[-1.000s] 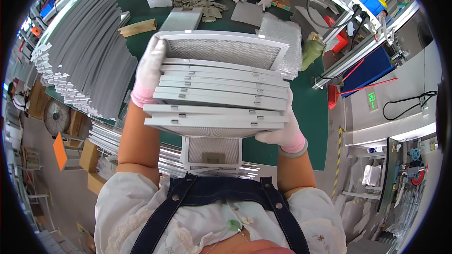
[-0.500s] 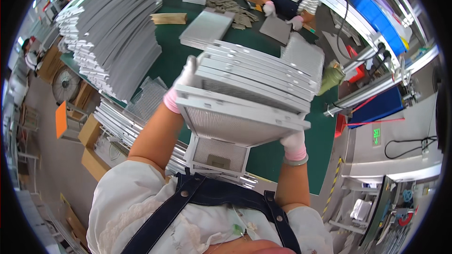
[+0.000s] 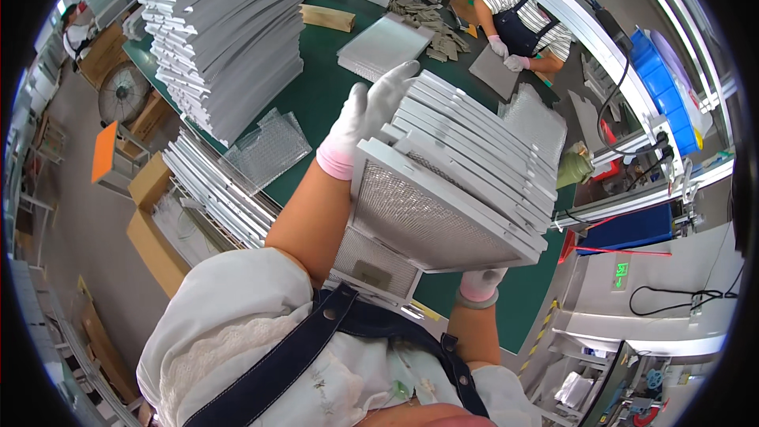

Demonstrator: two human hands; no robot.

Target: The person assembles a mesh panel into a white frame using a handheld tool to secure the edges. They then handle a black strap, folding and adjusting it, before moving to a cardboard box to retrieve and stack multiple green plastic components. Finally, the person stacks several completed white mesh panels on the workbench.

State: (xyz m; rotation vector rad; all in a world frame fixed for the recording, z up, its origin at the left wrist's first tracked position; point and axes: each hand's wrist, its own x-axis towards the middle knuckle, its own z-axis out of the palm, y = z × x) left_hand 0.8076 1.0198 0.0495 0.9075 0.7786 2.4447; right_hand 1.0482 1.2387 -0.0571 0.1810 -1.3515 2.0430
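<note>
A stack of silver metal-framed mesh filter panels (image 3: 482, 138) leans in front of me, its near panel (image 3: 439, 209) tilted with the mesh face toward me. My left hand (image 3: 371, 111), in a white glove with a pink cuff, lies along the stack's left side. Its fingers are stretched out and its thumb stands apart. My right hand (image 3: 481, 279), gloved the same way, touches the lower edge near the right corner; the panel hides its fingers. Below the stack, closer to my body, lies another mesh panel (image 3: 375, 257) with a brownish patch.
A tall stack of grey panels (image 3: 229, 39) stands at the left of the green table (image 3: 320, 51). Loose mesh sheets (image 3: 273, 146) lie beside it. An open cardboard box (image 3: 150, 190) is lower left. Across the table, a co-worker (image 3: 526, 28) handles a grey sheet (image 3: 494, 73).
The held stack has turned and shifted right in view. My left hand's fingers now extend farther along its side. My right hand has moved lower beneath the near panel's edge.
</note>
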